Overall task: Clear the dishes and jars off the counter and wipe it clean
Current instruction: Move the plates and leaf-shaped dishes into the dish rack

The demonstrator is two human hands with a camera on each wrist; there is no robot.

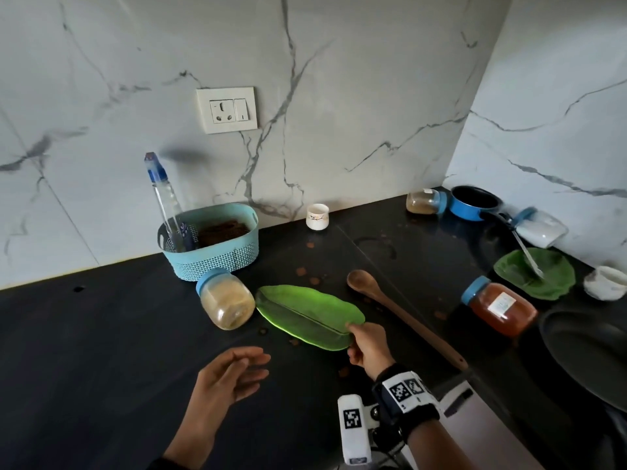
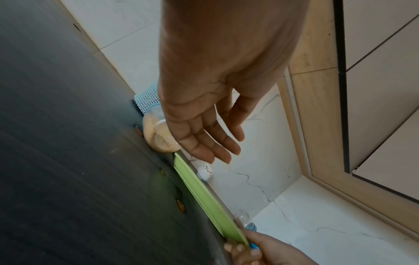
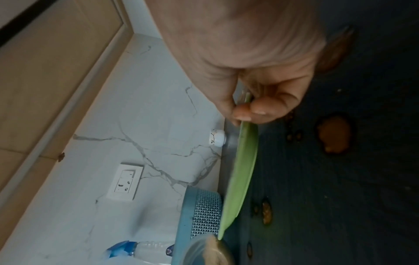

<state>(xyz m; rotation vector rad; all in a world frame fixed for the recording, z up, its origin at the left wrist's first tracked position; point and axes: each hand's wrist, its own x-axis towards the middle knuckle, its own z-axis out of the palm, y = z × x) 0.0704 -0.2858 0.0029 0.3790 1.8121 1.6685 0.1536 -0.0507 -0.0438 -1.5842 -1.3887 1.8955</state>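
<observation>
On the dark worktop [image 1: 101, 334], at 10 o'clock, a blue basket [image 1: 217, 252] stands; a tan-filled jar [image 1: 226, 303] lies beside it. The left hand [image 1: 230, 374] hovers with fingers loose, holding nothing. The right hand [image 1: 368, 347] pinches the green leaf plate [image 1: 305, 313] at its 4 o'clock end.

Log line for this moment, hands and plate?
right hand: pinches leaf plate edge | left hand: open, holds nothing | counter: stains remain, jars not cleared

- White marble-look wall [image 1: 339, 96] with grey veins meets a second such wall at the right corner.
- A white socket plate [image 1: 226, 110] sits on it.
- The dark bench [image 1: 84, 351] runs below.
</observation>
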